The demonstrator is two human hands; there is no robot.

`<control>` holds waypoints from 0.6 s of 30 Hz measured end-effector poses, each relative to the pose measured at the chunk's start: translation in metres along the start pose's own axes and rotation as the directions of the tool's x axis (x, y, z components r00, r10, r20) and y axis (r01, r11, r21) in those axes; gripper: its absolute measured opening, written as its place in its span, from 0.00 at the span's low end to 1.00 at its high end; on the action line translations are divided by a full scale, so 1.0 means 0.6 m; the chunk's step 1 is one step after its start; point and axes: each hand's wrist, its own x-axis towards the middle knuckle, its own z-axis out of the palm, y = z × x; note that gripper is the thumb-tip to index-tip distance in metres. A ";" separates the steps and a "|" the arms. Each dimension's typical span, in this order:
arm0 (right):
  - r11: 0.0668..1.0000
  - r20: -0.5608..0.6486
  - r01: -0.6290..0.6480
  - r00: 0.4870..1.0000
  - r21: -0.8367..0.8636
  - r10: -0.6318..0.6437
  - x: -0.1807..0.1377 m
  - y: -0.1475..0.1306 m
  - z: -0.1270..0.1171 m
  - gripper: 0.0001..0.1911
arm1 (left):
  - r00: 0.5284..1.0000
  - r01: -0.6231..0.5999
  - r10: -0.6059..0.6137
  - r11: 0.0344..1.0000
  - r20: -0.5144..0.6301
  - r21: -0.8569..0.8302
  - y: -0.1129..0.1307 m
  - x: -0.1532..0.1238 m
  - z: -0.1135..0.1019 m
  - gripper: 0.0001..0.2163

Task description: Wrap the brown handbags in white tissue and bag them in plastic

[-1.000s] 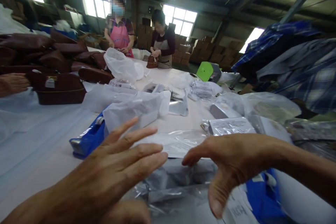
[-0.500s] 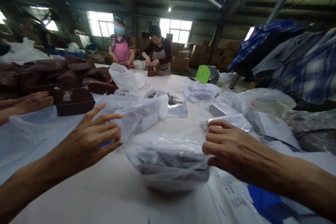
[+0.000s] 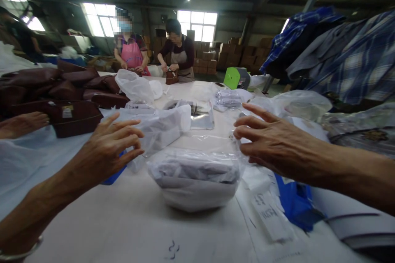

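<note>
A clear plastic bag [image 3: 197, 178] with a white-wrapped bundle inside sits on the white table in front of me. My left hand [image 3: 112, 144] hovers to its upper left, fingers apart and holding nothing. Near the bag's upper right corner is my right hand [image 3: 262, 139], its fingers spread and curved. No firm hold on the plastic shows there; whether a fingertip touches it I cannot tell. A blue object [image 3: 115, 172] lies partly hidden under my left hand. Beyond the bag lies a translucent white plastic sheet [image 3: 163, 125].
Maroon handbags [image 3: 75, 115] are piled at left, with another person's hand [image 3: 26, 125] beside them. A blue holder [image 3: 298, 199] and white labels [image 3: 271, 215] lie at right. Farther back are a green-faced machine [image 3: 233, 78] and two people [image 3: 132, 55] across the table.
My right hand has risen away from the bag's right side, its fingers more spread. My left hand stays open at the left. The camera view has shifted slightly.
</note>
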 end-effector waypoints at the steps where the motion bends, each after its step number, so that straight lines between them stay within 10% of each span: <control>1: 0.999 0.000 -0.017 1.000 0.048 0.017 -0.003 0.003 -0.002 0.04 | 1.000 -0.003 0.003 1.000 0.004 0.005 -0.001 0.000 0.001 0.06; 13: 0.631 0.197 -0.460 0.875 0.625 0.442 -0.028 0.031 0.003 0.12 | 0.955 0.297 -0.288 0.934 0.072 -0.198 0.023 -0.008 0.008 0.12; 18: 0.299 0.223 -0.500 0.741 0.813 0.634 -0.047 0.017 0.075 0.29 | 0.954 0.301 -0.295 0.926 0.059 -0.229 0.028 -0.008 0.018 0.11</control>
